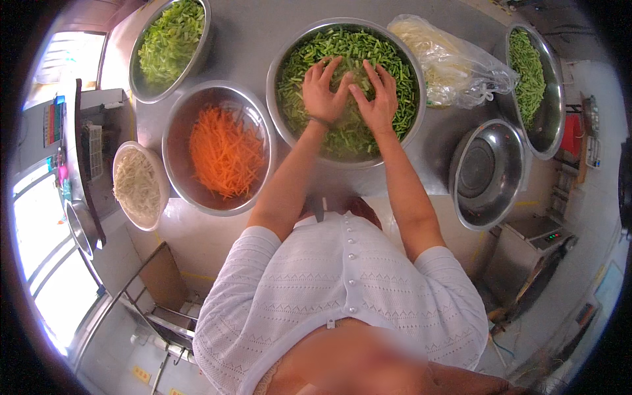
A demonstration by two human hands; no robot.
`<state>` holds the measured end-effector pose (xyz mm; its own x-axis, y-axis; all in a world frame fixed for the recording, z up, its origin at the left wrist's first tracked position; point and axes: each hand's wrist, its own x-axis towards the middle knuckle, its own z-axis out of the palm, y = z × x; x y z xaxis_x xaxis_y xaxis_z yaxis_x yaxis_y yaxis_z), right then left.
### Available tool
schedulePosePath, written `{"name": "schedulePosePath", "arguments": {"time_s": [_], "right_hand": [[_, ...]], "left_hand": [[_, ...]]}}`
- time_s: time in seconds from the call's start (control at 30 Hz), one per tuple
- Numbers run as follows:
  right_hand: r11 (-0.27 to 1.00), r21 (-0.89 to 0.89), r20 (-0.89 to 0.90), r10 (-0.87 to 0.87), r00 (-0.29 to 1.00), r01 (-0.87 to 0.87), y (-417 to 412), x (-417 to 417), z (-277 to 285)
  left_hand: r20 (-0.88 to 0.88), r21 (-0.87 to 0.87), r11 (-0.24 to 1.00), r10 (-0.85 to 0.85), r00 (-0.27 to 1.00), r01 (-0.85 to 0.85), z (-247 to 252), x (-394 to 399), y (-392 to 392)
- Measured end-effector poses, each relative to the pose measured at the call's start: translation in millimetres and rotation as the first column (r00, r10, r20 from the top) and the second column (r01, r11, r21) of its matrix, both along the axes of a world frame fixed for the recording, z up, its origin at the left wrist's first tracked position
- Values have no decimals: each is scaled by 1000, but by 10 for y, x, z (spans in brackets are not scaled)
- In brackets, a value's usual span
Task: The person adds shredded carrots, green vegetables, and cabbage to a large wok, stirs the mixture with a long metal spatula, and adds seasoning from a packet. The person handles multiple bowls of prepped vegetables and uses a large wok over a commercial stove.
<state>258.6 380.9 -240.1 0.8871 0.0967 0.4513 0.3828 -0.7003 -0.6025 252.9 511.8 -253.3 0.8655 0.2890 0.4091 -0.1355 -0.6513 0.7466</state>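
Both hands are over a large round steel basin filled with short-cut green vegetable stalks. My left hand has its fingers spread and touches the pieces in the middle. Close beside it, thumbs nearly meeting, my right hand rests on the same heap with fingers apart. Neither palm shows, so a few pieces under them may be hidden. A dark band circles my left wrist. Left of this basin stands another steel basin with shredded carrot.
On the steel table are a basin of chopped light-green vegetable, a bowl of pale shreds and a clear plastic bag of pale strands. To the right sit a basin of green pieces and a steel basin with small scraps.
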Motion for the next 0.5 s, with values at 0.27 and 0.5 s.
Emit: {"name": "schedulePosePath", "arguments": {"time_s": [0.27, 0.5], "right_hand": [[921, 388, -97, 64, 993, -22, 114, 11, -48], [795, 606, -179, 94, 979, 35, 214, -39, 43]], "left_hand": [[-35, -249, 968, 17, 999, -25, 91, -55, -198], [45, -558, 830, 41, 998, -9, 43, -37, -308]]}}
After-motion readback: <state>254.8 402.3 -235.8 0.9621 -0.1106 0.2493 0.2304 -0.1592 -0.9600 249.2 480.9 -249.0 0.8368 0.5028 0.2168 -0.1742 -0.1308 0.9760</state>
